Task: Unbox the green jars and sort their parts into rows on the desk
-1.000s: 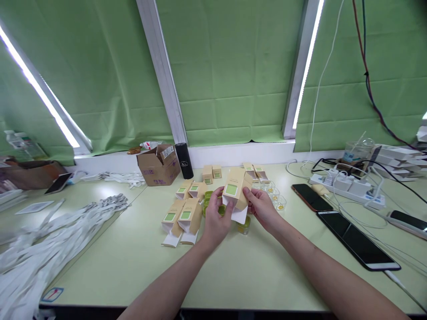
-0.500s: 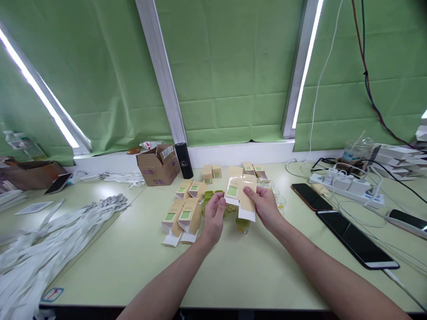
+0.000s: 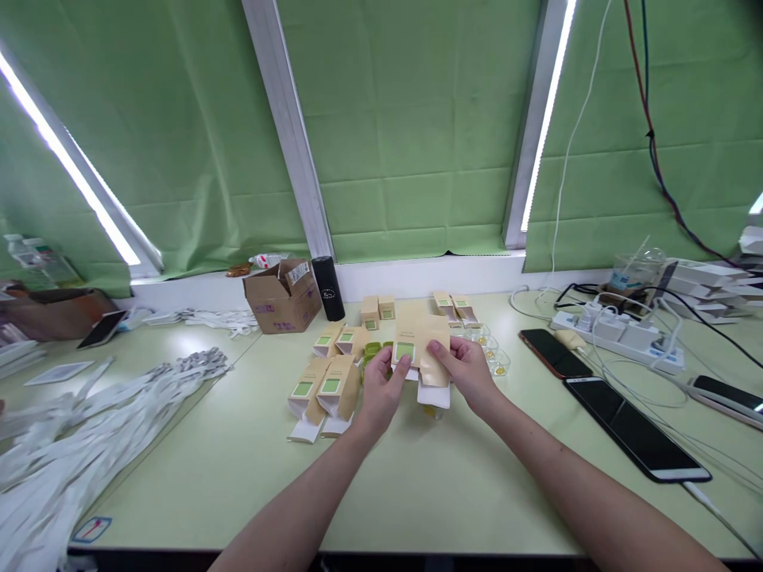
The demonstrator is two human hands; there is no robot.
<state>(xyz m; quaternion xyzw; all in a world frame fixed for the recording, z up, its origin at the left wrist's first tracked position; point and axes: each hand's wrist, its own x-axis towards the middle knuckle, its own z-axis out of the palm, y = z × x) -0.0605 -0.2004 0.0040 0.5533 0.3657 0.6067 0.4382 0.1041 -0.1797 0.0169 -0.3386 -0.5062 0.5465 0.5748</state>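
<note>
Between my two hands is a tan cardboard box point(image 3: 416, 330), flattened, with a green-framed window and white inner flaps hanging at its lower edge. My left hand point(image 3: 383, 385) pinches its left side, thumb on the front. On the right edge, my right hand point(image 3: 468, 367) grips it with the thumb over the front. Left of my hands stand several folded boxes point(image 3: 338, 387) with open white flaps. Small green-lidded containers point(image 3: 373, 349) are partly hidden behind my left hand. Clear cups with yellow bits point(image 3: 499, 364) lie beyond my right hand.
A brown carton point(image 3: 282, 298) and a black cylinder point(image 3: 328, 287) stand at the back. White straps point(image 3: 119, 429) cover the left side. Phones point(image 3: 635, 429), a power strip point(image 3: 620, 342) and loose cables lie on the right. More small boxes point(image 3: 456, 308) stand behind my hands.
The flattened box has turned more face-on and shifted slightly left and down in my hands. My right hand has moved a little left with it. Both hands still hold it.
</note>
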